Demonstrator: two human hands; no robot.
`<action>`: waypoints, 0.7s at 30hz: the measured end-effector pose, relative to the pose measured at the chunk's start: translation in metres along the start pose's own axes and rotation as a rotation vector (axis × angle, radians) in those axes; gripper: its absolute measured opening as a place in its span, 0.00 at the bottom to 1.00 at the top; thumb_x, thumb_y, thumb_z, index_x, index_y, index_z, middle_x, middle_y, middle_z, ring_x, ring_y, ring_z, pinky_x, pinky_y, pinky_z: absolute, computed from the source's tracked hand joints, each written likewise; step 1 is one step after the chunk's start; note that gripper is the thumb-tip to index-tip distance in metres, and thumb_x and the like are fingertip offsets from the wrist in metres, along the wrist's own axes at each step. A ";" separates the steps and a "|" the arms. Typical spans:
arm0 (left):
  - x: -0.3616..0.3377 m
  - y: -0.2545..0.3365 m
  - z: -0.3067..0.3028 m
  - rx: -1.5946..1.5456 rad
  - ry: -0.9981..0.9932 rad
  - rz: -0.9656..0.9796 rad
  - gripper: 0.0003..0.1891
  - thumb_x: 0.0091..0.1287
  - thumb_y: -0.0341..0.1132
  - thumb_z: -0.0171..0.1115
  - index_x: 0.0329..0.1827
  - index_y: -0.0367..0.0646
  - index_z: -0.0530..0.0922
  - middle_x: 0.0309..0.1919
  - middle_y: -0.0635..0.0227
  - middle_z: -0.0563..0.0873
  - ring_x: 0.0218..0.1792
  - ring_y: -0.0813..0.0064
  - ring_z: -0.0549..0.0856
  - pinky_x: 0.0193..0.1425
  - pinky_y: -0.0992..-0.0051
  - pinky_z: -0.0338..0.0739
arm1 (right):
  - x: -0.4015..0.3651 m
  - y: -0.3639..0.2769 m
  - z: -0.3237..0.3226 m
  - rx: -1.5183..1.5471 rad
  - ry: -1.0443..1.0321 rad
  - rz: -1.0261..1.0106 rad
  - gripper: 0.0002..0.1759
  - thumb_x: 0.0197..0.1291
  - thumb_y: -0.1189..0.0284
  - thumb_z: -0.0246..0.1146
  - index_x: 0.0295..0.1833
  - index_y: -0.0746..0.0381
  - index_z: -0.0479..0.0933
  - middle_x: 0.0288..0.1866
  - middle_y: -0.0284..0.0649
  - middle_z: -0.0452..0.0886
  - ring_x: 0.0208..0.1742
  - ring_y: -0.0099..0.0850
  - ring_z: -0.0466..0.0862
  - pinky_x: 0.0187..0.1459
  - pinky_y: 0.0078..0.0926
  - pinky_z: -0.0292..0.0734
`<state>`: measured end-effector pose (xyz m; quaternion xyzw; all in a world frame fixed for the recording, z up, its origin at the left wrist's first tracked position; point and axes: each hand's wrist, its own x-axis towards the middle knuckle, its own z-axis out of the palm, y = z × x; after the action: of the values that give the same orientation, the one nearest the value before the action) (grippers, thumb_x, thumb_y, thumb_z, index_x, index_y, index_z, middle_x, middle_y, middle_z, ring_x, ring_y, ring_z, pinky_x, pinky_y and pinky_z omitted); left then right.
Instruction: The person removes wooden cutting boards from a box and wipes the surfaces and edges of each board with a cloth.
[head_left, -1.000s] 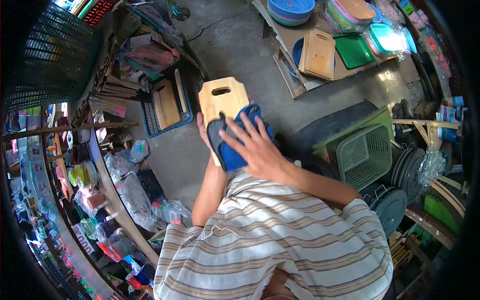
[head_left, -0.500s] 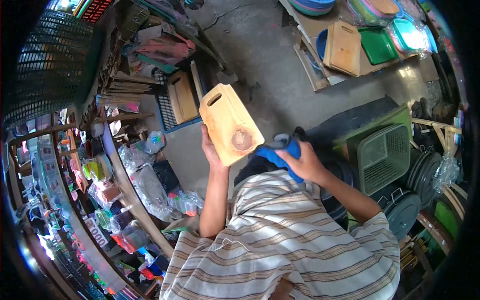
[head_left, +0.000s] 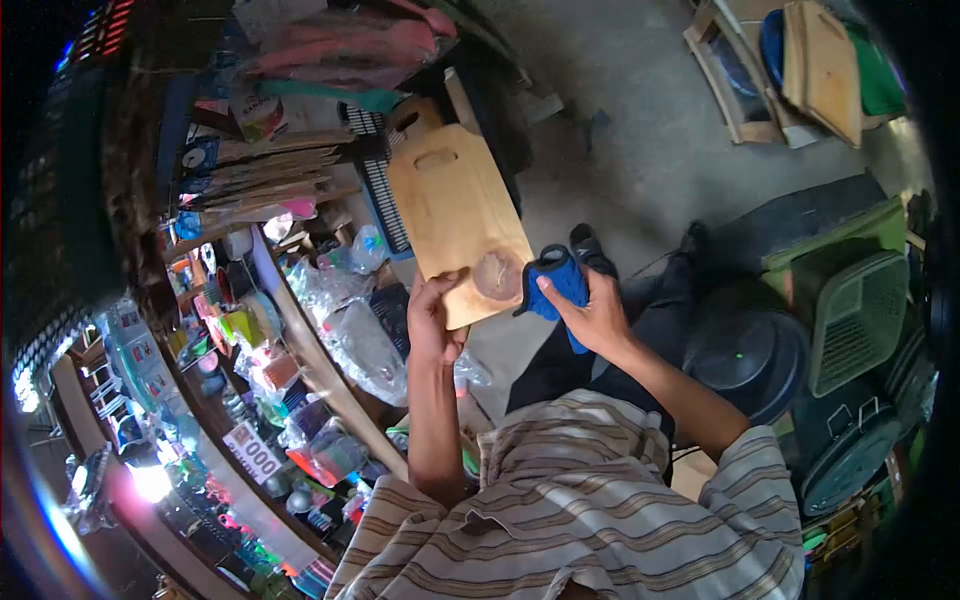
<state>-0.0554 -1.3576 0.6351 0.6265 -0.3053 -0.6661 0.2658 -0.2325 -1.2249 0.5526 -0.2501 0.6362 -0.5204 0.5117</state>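
A pale wooden cutting board [head_left: 455, 215] with a handle slot at its far end and a dark round knot near its lower right corner is held out in front of me. My left hand [head_left: 432, 318] grips its near left corner, thumb on top. In my right hand [head_left: 597, 312] is a bunched blue cloth [head_left: 558, 283] with a dark edge, right beside the board's lower right edge. Beyond the board, another wooden board [head_left: 418, 112] is partly hidden behind it, at a blue-rimmed plastic crate [head_left: 385, 200].
Shelves with plastic-wrapped goods [head_left: 360, 345] line my left. Stacked wooden boards [head_left: 820, 75] lean at the far right beside a green tray [head_left: 876, 75]. To my right are a black basin [head_left: 745, 350], a green basket [head_left: 858, 320] and a lidded pot [head_left: 850, 455].
The view has swung left, toward the crate and shelves. The held board now overlaps the crate, and my left thumb shows on its top face. The cloth remains in my right hand.
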 end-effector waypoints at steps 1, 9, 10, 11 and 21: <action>0.009 0.005 -0.009 0.145 -0.051 -0.006 0.27 0.70 0.36 0.60 0.72 0.39 0.72 0.58 0.58 0.87 0.58 0.66 0.89 0.50 0.70 0.91 | 0.012 0.005 0.013 -0.020 0.021 -0.003 0.18 0.68 0.63 0.75 0.50 0.68 0.85 0.33 0.50 0.88 0.34 0.34 0.90 0.38 0.35 0.81; 0.081 0.028 0.006 0.092 0.053 0.247 0.34 0.69 0.28 0.57 0.81 0.41 0.64 0.65 0.54 0.82 0.64 0.55 0.85 0.68 0.55 0.85 | 0.087 0.000 0.057 -0.067 0.072 -0.292 0.18 0.66 0.70 0.75 0.54 0.71 0.83 0.48 0.53 0.88 0.48 0.44 0.91 0.50 0.37 0.83; 0.090 0.032 0.008 0.094 0.034 0.235 0.34 0.70 0.26 0.57 0.82 0.41 0.64 0.68 0.54 0.81 0.65 0.54 0.85 0.67 0.55 0.85 | 0.093 -0.001 0.056 -0.063 0.077 -0.289 0.18 0.66 0.70 0.75 0.54 0.71 0.83 0.48 0.53 0.88 0.48 0.44 0.91 0.50 0.37 0.83; 0.101 0.032 0.010 0.099 0.030 0.233 0.34 0.70 0.26 0.57 0.82 0.41 0.64 0.68 0.54 0.81 0.65 0.54 0.85 0.67 0.55 0.85 | 0.098 -0.003 0.055 -0.002 -0.016 -0.107 0.18 0.68 0.69 0.74 0.55 0.71 0.83 0.49 0.53 0.88 0.48 0.44 0.91 0.51 0.37 0.83; 0.180 0.010 0.038 0.299 0.000 0.278 0.36 0.72 0.24 0.56 0.86 0.42 0.62 0.69 0.53 0.80 0.62 0.62 0.85 0.60 0.71 0.83 | 0.114 0.015 0.028 0.186 0.070 0.004 0.17 0.77 0.64 0.68 0.51 0.70 0.83 0.43 0.51 0.88 0.42 0.38 0.88 0.49 0.37 0.81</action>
<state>-0.1064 -1.4943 0.5219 0.6109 -0.4841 -0.5703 0.2592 -0.2437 -1.3281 0.4961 -0.1818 0.6031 -0.5845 0.5114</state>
